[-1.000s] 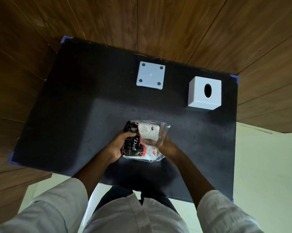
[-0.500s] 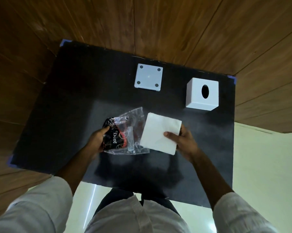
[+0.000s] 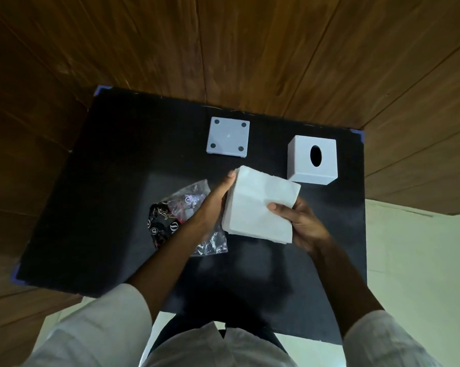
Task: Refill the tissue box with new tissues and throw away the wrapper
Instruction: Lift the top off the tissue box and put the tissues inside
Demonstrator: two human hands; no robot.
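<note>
A white stack of tissues [image 3: 259,205] is held above the middle of the black table [image 3: 112,197]. My right hand [image 3: 300,225] grips its right side with the thumb on top. My left hand [image 3: 213,202] presses flat against its left side. The empty wrapper [image 3: 175,221], clear plastic with black and red print, lies on the table under my left wrist. The white tissue box cover [image 3: 313,160], with an oval slot on top, stands at the back right. Its flat white base plate [image 3: 228,136] with dark round feet lies to the left of it.
The black table stands against a wood-panelled wall [image 3: 223,49] at the back and left. A pale floor [image 3: 414,274] shows to the right of the table. My white sleeves fill the bottom of the view.
My left hand let go of the wrapper, which now lies on the table, and moved to the tissue stack. The stack has risen and shifted toward the box cover, now held by both hands.
</note>
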